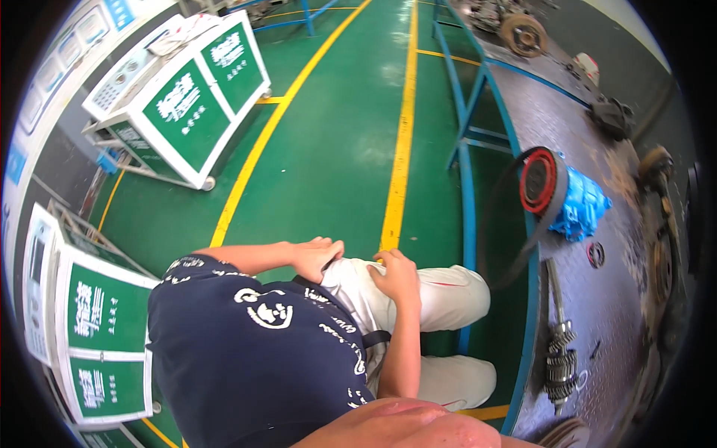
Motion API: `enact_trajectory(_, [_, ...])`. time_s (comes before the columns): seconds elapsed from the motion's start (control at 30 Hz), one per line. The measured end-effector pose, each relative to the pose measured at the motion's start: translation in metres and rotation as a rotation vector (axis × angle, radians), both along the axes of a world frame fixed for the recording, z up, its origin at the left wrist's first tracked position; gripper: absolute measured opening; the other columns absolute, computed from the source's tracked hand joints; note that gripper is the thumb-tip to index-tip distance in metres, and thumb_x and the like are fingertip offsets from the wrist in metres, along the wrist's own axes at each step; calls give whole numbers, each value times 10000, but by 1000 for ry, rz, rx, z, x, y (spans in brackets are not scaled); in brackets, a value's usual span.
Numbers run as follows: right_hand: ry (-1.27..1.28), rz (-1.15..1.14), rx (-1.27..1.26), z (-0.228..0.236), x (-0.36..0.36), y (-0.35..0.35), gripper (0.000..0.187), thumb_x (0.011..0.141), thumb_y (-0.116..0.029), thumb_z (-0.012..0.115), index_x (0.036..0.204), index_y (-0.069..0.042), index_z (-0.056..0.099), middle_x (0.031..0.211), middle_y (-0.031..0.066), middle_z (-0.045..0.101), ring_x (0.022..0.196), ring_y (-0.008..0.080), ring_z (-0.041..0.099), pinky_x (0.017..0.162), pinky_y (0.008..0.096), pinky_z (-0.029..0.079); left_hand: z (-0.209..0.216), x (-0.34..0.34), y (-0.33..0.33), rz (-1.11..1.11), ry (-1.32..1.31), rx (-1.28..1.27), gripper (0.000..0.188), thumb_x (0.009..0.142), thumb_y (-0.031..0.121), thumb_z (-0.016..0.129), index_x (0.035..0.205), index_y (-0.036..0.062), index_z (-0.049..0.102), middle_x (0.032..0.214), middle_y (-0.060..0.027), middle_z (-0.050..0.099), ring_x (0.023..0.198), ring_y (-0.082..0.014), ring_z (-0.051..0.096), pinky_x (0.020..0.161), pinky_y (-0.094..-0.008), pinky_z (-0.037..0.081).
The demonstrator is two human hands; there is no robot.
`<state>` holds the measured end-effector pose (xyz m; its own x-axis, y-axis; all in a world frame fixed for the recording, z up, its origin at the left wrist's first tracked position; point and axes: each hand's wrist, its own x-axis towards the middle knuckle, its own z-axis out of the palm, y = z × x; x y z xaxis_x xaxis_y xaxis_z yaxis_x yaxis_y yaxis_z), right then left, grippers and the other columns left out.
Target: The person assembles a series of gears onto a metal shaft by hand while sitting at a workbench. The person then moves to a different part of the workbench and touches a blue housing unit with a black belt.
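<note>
In the head view, my left hand [317, 258] lies at the top of my thigh, beside the hem of my dark navy shirt [258, 358]. Its fingers are curled closed; whatever is inside them, if anything, is hidden. My right hand [397, 276] rests on the same leg of my white trousers [448, 295], thumb and fingers apart, with bunched cloth between the two hands. To the right, on the metal-topped workbench [515, 418], sits a blue compressor-like unit [579, 205] with a red-and-black pulley [539, 181]. A black belt [493, 201] seems to hang from the pulley over the bench edge.
A gear shaft [560, 366] and a small ring [595, 254] lie on the bench. A brake disc assembly [523, 35] and other dark parts stand farther along. Green-and-white wheeled cabinets [179, 112] are on the left. Yellow lines [403, 127] cross the green floor [336, 149].
</note>
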<state>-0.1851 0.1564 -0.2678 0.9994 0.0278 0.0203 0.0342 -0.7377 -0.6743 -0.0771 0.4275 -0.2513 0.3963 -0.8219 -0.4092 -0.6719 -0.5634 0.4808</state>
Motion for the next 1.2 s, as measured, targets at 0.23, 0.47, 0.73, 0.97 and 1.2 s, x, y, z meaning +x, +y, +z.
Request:
enact_trajectory(0.23, [16, -162, -151, -14, 1, 10, 307, 967, -327, 769, 1133, -70, 772, 1077, 181, 769, 993, 403, 757, 861, 519, 603, -16, 39, 48, 11, 348, -56, 662, 770, 354, 924, 1286, 26, 669, 1243, -140, 742, 1126, -320, 693, 992, -452, 571])
enact_trajectory(0.47, [42, -103, 19, 1, -1, -4, 354, 949, -384, 783, 1141, -87, 783, 1000, 180, 792, 970, 415, 765, 853, 522, 606, -35, 20, 24, -5, 70, -147, 688, 685, 373, 927, 1253, 26, 752, 1227, -168, 749, 1112, -324, 723, 999, -458, 579])
enact_trajectory(0.73, [-15, -120, 23, -21, 2, -15, 305, 875, -361, 833, 1009, -88, 812, 930, 200, 790, 932, 416, 771, 833, 536, 609, -62, 14, 10, -125, -140, -161, 608, 740, 275, 836, 1282, 55, 672, 1265, -150, 683, 1253, -378, 632, 1067, -476, 497])
enact_trajectory(0.97, [-28, -139, -9, -13, -8, -3, 290, 854, -368, 828, 991, -114, 799, 851, 167, 777, 866, 394, 774, 789, 524, 614, -57, -4, 58, 87, -226, -475, 435, 714, 1, 832, 1143, 24, 761, 1134, -166, 733, 1124, -381, 684, 1004, -459, 540])
enact_trajectory(1.2, [-54, -156, 60, -15, -15, -13, 255, 871, -326, 817, 1002, -107, 804, 840, 163, 775, 863, 388, 767, 806, 526, 599, -68, 12, 44, 210, 288, -258, 652, 736, 207, 858, 1338, 3, 712, 1277, -117, 718, 1185, -256, 685, 998, -394, 551])
